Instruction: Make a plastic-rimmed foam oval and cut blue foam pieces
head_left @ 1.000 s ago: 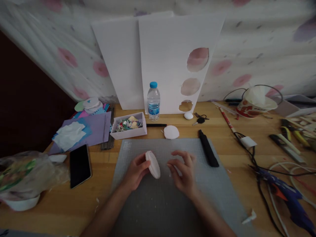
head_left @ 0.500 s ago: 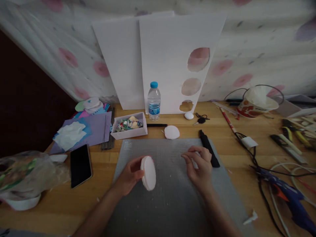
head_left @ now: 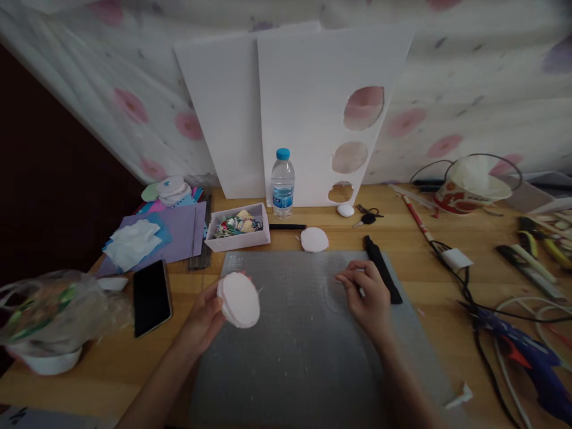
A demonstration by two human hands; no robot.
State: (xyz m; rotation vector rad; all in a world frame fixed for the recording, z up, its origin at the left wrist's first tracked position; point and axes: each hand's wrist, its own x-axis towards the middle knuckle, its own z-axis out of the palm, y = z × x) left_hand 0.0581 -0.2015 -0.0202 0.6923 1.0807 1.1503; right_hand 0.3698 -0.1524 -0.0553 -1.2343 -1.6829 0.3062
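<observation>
Held up over the grey cutting mat [head_left: 286,369] is a stack of white foam discs [head_left: 241,301], gripped at its left edge between the thumb and fingers of my left hand [head_left: 205,316]. One broad round face is turned toward me. My right hand [head_left: 369,295] hovers above the mat's right side, thumb and fingertips pinched together. What they hold, if anything, is too small to tell; a faint thin loop shows beside the fingertips. Just past that hand lies a black tapered tool [head_left: 383,271]. Another white disc [head_left: 314,239] rests beyond the mat's far edge.
Behind stand white foam boards [head_left: 304,107], one with round holes, and a water bottle [head_left: 282,185]. A small box of scraps [head_left: 239,229] and a phone [head_left: 152,298] are left. A glue gun [head_left: 521,345] with cables lies right.
My left hand has moved left and slightly up, turning the disc stack from nearly edge-on to face me. The right hand stays pinched, almost in place. The view has shifted slightly.
</observation>
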